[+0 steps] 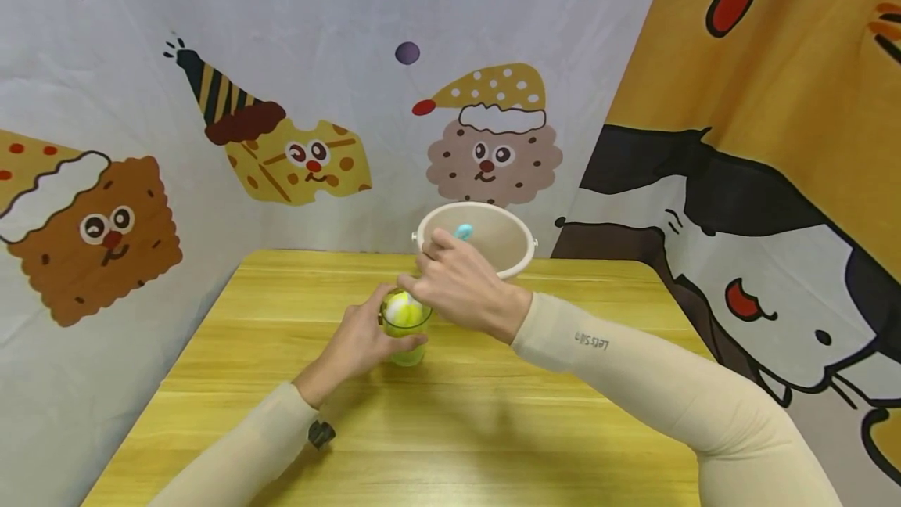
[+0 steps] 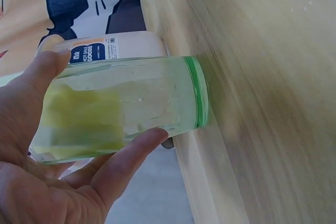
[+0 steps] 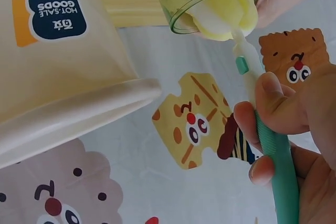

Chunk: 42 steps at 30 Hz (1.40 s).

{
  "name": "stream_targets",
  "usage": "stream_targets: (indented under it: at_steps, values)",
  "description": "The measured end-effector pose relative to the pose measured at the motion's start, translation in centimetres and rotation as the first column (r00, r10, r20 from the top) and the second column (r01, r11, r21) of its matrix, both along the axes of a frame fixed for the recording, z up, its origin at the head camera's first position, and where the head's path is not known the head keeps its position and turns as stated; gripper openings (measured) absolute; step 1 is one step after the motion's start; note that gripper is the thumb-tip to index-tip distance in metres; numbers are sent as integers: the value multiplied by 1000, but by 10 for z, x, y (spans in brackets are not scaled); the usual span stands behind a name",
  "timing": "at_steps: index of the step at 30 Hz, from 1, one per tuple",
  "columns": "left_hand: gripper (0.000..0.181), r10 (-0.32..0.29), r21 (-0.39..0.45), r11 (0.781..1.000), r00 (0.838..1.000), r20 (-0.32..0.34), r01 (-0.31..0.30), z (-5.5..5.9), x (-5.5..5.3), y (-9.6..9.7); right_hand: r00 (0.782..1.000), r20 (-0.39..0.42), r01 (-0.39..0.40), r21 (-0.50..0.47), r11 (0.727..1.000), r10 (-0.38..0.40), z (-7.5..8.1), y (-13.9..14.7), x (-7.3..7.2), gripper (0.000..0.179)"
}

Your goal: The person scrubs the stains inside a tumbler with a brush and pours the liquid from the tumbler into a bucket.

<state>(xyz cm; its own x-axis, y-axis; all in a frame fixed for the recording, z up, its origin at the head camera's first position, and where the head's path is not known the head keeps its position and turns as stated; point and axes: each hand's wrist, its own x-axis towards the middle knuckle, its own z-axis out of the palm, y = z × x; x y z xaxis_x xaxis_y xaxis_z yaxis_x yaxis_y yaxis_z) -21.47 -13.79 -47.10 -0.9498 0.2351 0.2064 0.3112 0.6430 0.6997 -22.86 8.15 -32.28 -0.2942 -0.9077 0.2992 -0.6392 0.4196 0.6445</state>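
Observation:
My left hand (image 1: 355,339) grips a clear green-tinted drinking glass (image 2: 152,93), fingers and thumb around its sides. Inside the glass sits the yellow and white sponge head (image 3: 228,17) of a bottle brush, which also shows through the wall in the left wrist view. My right hand (image 1: 461,280) holds the brush by its green and white handle (image 3: 283,177), thumb and fingers curled round it above the glass mouth. In the head view the handle's blue-green end (image 1: 463,232) pokes out past the right hand. Whether the glass base touches the table is unclear.
A cream bucket (image 1: 522,260) with a rolled rim stands just behind the right hand at the table's far edge; its label (image 3: 55,11) shows in the right wrist view. The wooden table (image 1: 563,413) has cartoon-printed curtains (image 1: 338,14) behind and beside it.

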Motion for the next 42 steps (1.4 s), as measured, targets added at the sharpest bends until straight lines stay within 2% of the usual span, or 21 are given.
stream_targets:
  at_steps: [9,19,28,42]
  values:
    - [91,-4,5,1000,1000,-8,5,0,0,0,998,-42,39,47,998,-37,0,-3,0,24]
    - [95,9,-5,1000,1000,12,-9,1,0,1,995,-82,72,118,990,-63,6,-5,-2,22]
    - [96,1,-5,1000,1000,1,-1,0,0,0,993,-53,112,181,977,-104,11,-8,-5,23]
    - [92,-4,1,1000,1000,7,4,1,-1,2,998,-14,59,259,964,-57,19,-6,-10,23]
